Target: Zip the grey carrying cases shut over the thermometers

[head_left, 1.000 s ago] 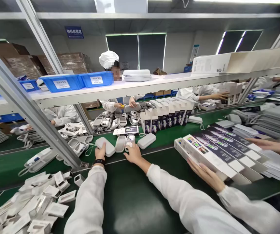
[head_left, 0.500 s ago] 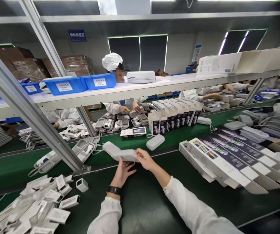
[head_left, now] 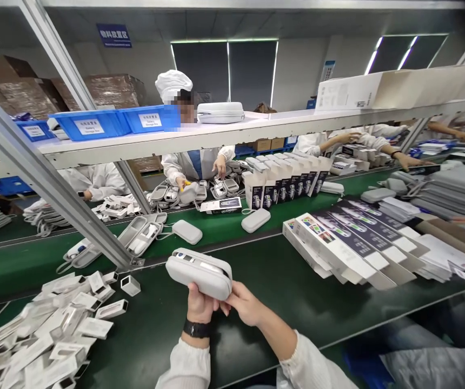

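Observation:
Both my hands hold a grey zip case [head_left: 198, 274] above the dark green belt [head_left: 265, 281], its lid slightly ajar. My left hand [head_left: 199, 307], with a black watch on the wrist, grips the case from below. My right hand [head_left: 245, 303] is closed on the case's right end. Two closed grey cases [head_left: 187, 231] [head_left: 256, 220] lie on the far green strip behind it. An open case [head_left: 139, 236] with a white device inside lies to the left by the slanted metal post [head_left: 50, 178].
A heap of small white cardboard inserts [head_left: 50, 329] fills the near left. Long printed product boxes [head_left: 338, 248] lie fanned out on the right. Upright small boxes [head_left: 281, 186] stand further back. Workers in white coats sit across the belt under a shelf [head_left: 216, 138] with blue bins [head_left: 106, 121].
My hands have drawn the grey case off the far strip toward me and lifted it; its lid has folded nearly closed. The other person's hand at the long boxes is gone.

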{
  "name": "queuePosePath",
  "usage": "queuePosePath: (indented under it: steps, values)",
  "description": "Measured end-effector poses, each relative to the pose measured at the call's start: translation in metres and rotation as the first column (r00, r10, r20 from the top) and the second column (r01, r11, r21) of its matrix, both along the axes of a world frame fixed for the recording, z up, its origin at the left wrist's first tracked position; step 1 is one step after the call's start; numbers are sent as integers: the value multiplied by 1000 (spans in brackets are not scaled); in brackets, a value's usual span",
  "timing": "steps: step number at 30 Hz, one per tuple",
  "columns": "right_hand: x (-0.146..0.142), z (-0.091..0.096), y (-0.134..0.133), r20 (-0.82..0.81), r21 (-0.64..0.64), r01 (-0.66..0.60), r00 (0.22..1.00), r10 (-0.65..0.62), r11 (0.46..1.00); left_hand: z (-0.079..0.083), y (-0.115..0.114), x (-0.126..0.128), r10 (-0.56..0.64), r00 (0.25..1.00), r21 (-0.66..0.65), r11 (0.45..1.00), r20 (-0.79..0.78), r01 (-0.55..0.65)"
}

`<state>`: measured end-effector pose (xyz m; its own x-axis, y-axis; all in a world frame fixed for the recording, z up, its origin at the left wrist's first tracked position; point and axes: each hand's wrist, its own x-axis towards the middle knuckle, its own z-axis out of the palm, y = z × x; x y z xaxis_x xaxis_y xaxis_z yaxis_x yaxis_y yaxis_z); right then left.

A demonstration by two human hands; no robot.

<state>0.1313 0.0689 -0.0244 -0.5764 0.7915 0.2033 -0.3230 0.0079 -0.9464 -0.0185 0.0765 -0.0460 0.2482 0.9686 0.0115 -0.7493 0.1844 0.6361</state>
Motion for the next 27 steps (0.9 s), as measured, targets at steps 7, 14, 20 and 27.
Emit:
queuePosePath:
  steps: [7,14,20,27]
  values:
    - [-26,-10,-21,-99,-196,31,994,-51,980,15,-13,-10,492,870,16,870,24,-493]
    - [17,39,-13,-101,-456,-110,992,71,883,0,-26,-32,612,734,115,785,-293,-609]
    - [37,64,-1,151,-476,-74,975,164,876,-4,-39,-36,513,708,193,853,-485,-486]
    - [47,85,16,290,-352,-60,942,170,934,20,-52,-13,223,562,319,945,-797,78]
